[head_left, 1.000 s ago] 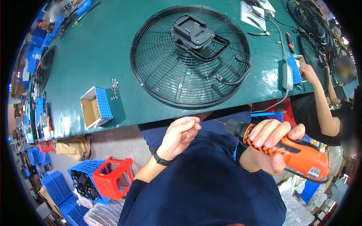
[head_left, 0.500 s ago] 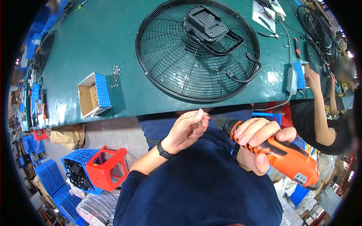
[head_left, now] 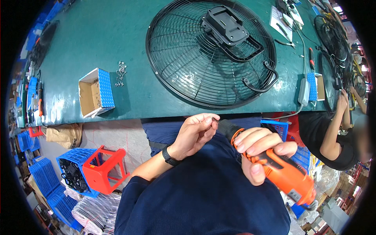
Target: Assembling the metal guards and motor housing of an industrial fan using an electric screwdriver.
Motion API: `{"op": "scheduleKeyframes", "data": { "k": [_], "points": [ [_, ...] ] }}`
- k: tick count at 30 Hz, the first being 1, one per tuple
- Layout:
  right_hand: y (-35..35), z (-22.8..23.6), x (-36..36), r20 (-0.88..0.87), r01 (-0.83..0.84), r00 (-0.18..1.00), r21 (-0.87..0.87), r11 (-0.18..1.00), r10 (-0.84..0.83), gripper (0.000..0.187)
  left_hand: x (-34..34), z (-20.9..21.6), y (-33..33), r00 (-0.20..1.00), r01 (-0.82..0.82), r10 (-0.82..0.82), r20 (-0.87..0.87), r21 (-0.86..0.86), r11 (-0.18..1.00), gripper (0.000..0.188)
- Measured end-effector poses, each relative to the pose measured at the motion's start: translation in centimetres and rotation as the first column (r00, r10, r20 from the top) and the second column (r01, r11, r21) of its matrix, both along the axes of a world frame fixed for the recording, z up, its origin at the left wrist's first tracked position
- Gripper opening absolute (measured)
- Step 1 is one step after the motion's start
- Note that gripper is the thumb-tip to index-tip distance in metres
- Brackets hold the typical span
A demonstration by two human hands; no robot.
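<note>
My right hand (head_left: 261, 152) is wrapped round an orange and black electric screwdriver (head_left: 288, 176), its dark chuck (head_left: 228, 129) pointing left. In front of the chuck, my left hand (head_left: 197, 131) is closed in a pinch on a small screw, mostly hidden by thumb and fingers. The chuck lies close to these fingertips; whether the bit touches the screw I cannot tell. Beyond both hands, a round black fan guard (head_left: 188, 78) lies on the green table (head_left: 133, 35). It carries a black mounting box (head_left: 227, 25) and a curved black handle (head_left: 264, 84).
A small open carton (head_left: 105, 90) and several loose screws (head_left: 121, 72) stand left of the guard. Pliers (head_left: 284, 43) and a cable with a grey box (head_left: 304, 92) lie on the right. A co-worker's arm (head_left: 333, 129) is far right. A red stool (head_left: 102, 172) stands lower left.
The screwdriver has shifted left, its chuck closer to my left fingertips. My left hand keeps its pinch. The whole view has shifted slightly, and the co-worker's hands have moved away from the small box.
</note>
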State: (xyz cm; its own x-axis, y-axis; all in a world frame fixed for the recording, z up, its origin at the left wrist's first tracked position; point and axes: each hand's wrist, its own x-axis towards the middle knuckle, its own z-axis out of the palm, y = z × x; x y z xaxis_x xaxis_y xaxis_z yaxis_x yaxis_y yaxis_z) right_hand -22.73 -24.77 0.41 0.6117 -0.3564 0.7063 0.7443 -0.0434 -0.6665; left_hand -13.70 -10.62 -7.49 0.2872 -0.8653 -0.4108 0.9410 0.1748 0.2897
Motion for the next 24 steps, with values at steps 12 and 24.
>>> {"op": "scheduleKeyframes", "data": {
  "k": [12,24],
  "points": [
    [1.3,-0.9,2.6,0.027,0.061,0.998,-0.269,0.961,-0.056,0.055,0.9,-1.2,-1.0,0.972,0.047,-0.041,-0.233,0.023,0.999,0.025],
    [1.8,-0.5,3.8,-0.104,-0.021,0.995,-0.326,0.945,-0.014,0.059,1.3,-1.8,-1.0,0.964,0.096,-0.094,-0.249,-0.001,0.995,0.03]
  ]
}}
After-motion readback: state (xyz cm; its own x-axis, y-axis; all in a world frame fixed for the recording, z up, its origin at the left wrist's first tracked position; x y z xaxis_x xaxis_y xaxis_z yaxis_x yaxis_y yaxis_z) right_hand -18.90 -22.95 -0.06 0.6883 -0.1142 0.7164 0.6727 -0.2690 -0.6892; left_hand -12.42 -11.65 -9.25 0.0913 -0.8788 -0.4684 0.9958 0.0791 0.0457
